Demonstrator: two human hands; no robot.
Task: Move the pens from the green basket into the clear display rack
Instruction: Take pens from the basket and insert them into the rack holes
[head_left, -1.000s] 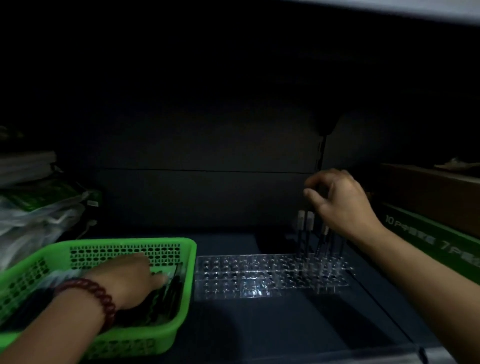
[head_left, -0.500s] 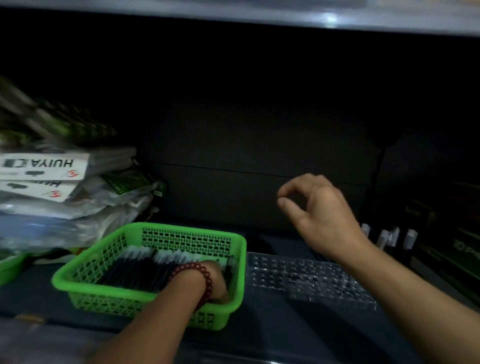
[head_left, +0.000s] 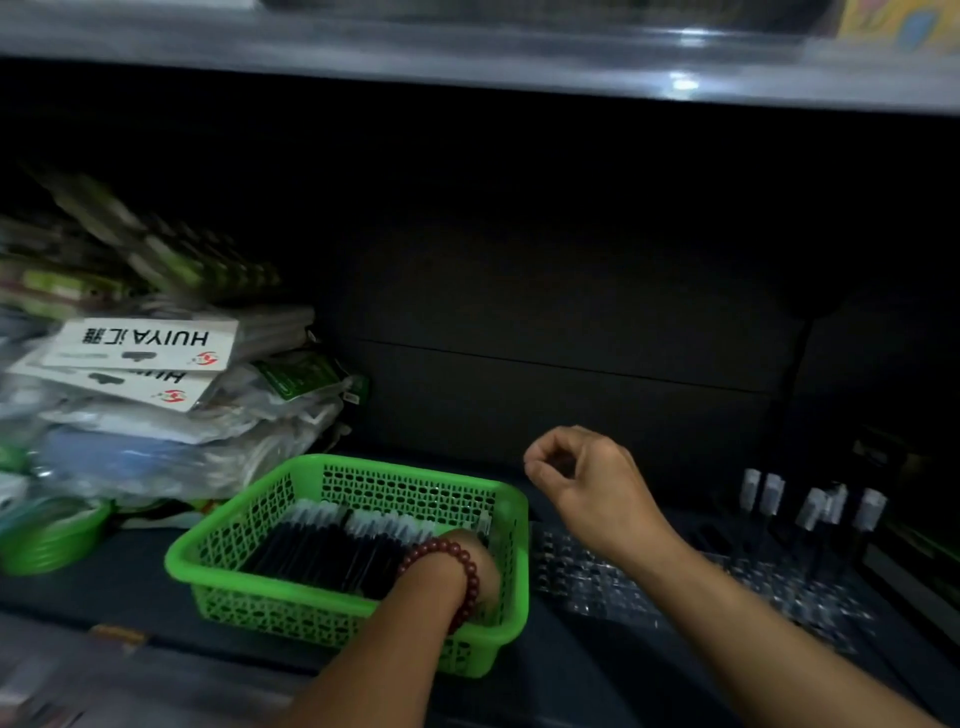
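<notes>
Left hand (head_left: 485, 566): sunk into the near right corner of the green basket (head_left: 218, 545), with the forearm coming up from the lower edge and a red bead bracelet (head_left: 445, 544) on the wrist. The fingers point down among the pens (head_left: 322, 551) and are hidden behind the wrist. Whether they hold one cannot be told.

Right hand (head_left: 589, 486): raised above the gap between basket and rack (head_left: 587, 577), with the forearm running in from the lower right corner. The fingers are curled and the thumb tip is close to the forefinger. Nothing shows between them.

Pens, main lot: lying side by side in the basket, with dark barrels and pale ends toward the far wall.

Pens, second lot (head_left: 815, 509): several standing upright at the rack's far right end. Only the pale caps read clearly, and the barrels are lost in the dark.

Rack: clear, lying flat on the shelf (head_left: 130, 587) just right of the basket. It is partly covered by the right forearm, and its holes are blurred.

Packets (head_left: 156, 389): a loose heap to the left of the basket, with printing on the top cards. The upper ones are smeared by motion.

Green dish (head_left: 47, 535): at the far left, cut off by the frame edge.

Back wall: dark, with little detail visible.
</notes>
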